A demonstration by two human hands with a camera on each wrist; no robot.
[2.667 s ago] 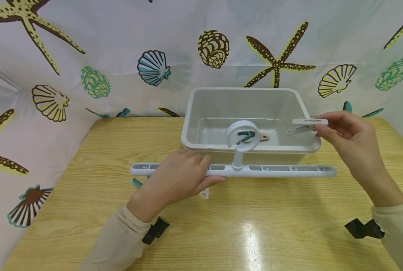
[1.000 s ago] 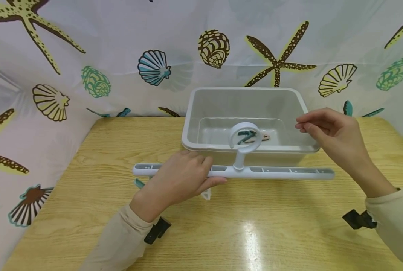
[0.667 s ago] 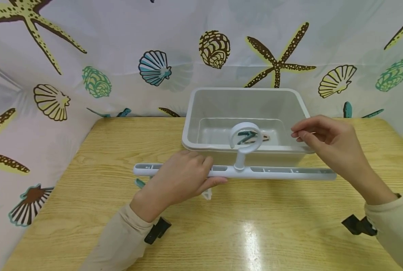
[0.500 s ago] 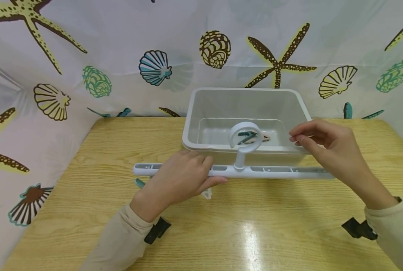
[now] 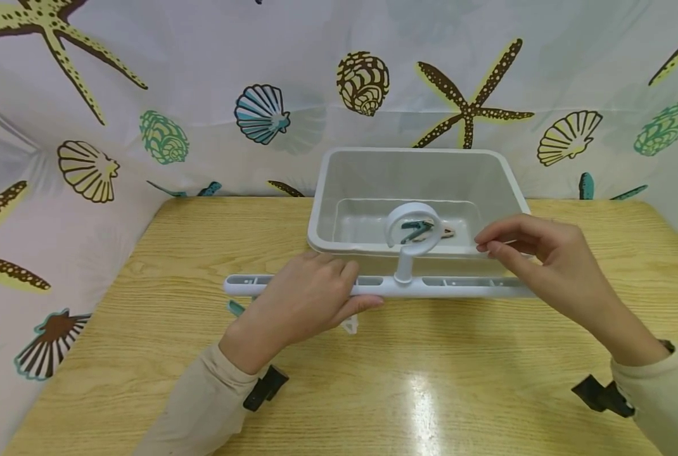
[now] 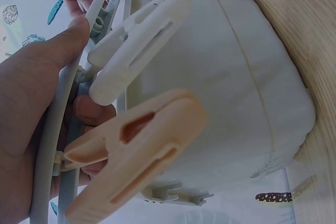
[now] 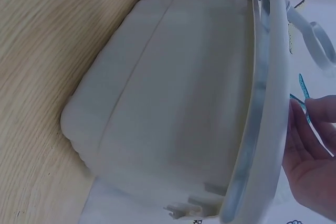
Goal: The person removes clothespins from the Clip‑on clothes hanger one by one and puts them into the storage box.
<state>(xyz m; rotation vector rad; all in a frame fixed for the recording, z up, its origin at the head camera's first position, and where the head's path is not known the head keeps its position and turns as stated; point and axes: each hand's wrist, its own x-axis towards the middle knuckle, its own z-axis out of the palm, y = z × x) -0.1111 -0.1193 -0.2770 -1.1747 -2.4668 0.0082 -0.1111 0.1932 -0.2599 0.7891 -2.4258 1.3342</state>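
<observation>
White plastic hanger (image 5: 395, 289), mid-frame: light, stiff, we judge; best held where left hand (image 5: 307, 297) grips; right hand (image 5: 552, 269) looks empty.

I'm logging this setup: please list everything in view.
Hanger: one, white, before bin
Bin: one, pale grey, on table
Bin clips: two, teal and pale pink, inside
Hanging clips: two, white and peach, under hanger
Unclear piece: one, teal, under hanger's left end
Table: one, tan, beneath
Cloth: one, white with printed sea motifs, behind
Devices: two, black, at wrists
Sleeves: two, beige, on arms
Left hand: one, bare, gripping hanger
Right hand: one, bare, near hanger's right end
</observation>
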